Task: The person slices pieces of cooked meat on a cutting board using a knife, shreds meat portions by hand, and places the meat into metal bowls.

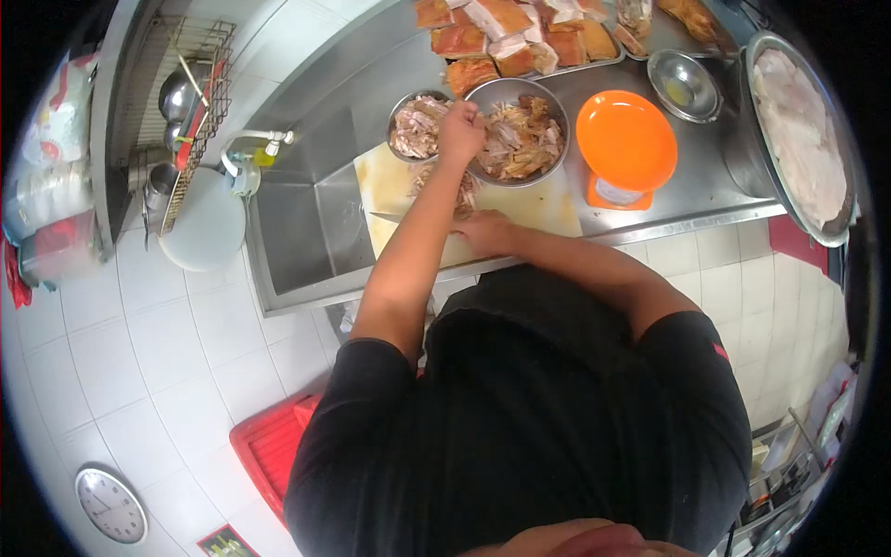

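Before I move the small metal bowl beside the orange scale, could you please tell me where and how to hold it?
I'd take the small metal bowl by its rim, coming from the worker's side, where bare counter lies in front. It is round, open and without a visible handle; the orange scale and large tub flank it. Keep it level, as something yellowish lies inside.

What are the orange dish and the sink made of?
The orange dish looks like smooth plastic: bright, even colour and a soft shine. The sink seems to be stainless steel: silvery grey, with blurry reflections. Whether it's brushed or just worn, I can't tell.
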